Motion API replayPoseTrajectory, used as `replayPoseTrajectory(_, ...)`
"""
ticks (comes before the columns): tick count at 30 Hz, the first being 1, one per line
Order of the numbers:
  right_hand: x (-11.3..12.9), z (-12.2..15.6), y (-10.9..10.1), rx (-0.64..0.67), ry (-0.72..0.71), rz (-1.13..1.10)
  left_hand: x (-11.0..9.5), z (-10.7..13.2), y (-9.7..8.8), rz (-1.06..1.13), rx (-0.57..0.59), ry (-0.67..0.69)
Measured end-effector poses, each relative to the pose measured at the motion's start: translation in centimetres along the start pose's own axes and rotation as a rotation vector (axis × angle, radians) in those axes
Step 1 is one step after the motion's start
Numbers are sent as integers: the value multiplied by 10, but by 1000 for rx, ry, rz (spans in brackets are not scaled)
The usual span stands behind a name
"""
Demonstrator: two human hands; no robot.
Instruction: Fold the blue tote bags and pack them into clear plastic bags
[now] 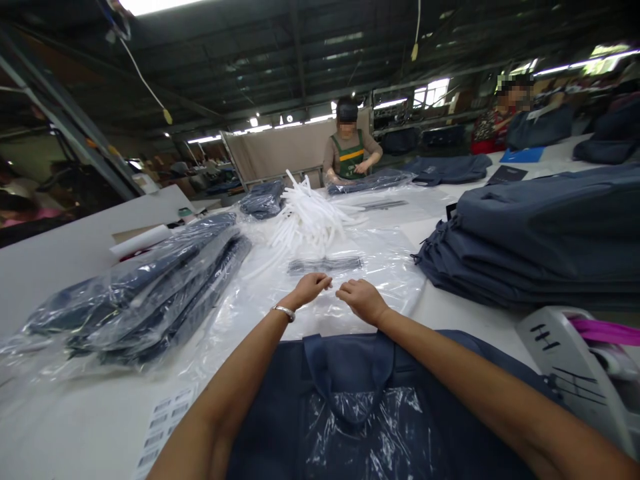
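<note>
A navy fabric tote bag (360, 373) with two looped handles is lying nearest the wearer on a white tabletop (95, 420), its lower edge running out of view. Shiny clear plastic film (400, 433) is covering part of its front. Both bare forearms are spanning the bag, and the hands are hovering just beyond its handles, close together but apart from each other.

The left hand (313, 287), with a silver bracelet (285, 312) circling its wrist, is curling its fingers inward. The right hand (361, 299) is bending its fingers down, knuckles up. Whether either is pinching any film cannot be told. Under and beyond them, a flat stack of clear plastic sleeves (390, 250) with dark printing is spreading out behind the bag; farther behind it, a loose heap of white strips (310, 217) is sprawling.

Left of the bag, a sheet of barcode labels (165, 423) is lying near it, and navy bags wrapped in clear plastic (150, 283) are piling up farther off. Right of it, a grey-white device with black marks (565, 360) is standing, with a pile of unwrapped navy bags (530, 233) rising behind. Well beyond the bag, a co-worker in a green apron (353, 157) is bending over a plastic-covered dark item (373, 181).
</note>
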State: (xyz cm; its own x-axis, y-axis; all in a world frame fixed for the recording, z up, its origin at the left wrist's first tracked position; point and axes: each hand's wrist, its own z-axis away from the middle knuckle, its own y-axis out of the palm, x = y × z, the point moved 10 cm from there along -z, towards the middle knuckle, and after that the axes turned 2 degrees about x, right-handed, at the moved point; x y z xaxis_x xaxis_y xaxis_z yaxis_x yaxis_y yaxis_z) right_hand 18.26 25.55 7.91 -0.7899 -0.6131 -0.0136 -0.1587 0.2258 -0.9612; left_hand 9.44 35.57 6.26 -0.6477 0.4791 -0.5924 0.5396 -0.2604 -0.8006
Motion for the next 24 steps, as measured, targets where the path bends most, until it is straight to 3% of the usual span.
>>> replayPoseTrajectory(5,9,10,34,308,-88,-21,-3,-18,-31,-29,-169,-49)
replayPoseTrajectory(8,11,16,39,340,-40,-23,-14,-25,-48,-53,-246,-34)
replayPoseTrajectory(10,5,16,25,247,45,-22,-25,-25,-52,-69,-262,0)
replayPoseTrajectory(14,-24,21,-36,-277,305,-16,-45,-14,-51,-119,-275,51)
replayPoseTrajectory(16,-39,26,-48,-428,395,11,-54,-5,-47,-147,-268,75)
replayPoseTrajectory(19,-69,26,-34,-389,503,26,-65,10,-37,-209,-213,137)
replayPoseTrajectory(21,-92,31,-24,-331,545,16,-70,22,-25,-381,-131,194)
replayPoseTrajectory(24,-125,54,-22,-266,554,44,-54,44,-20,-707,-88,150)
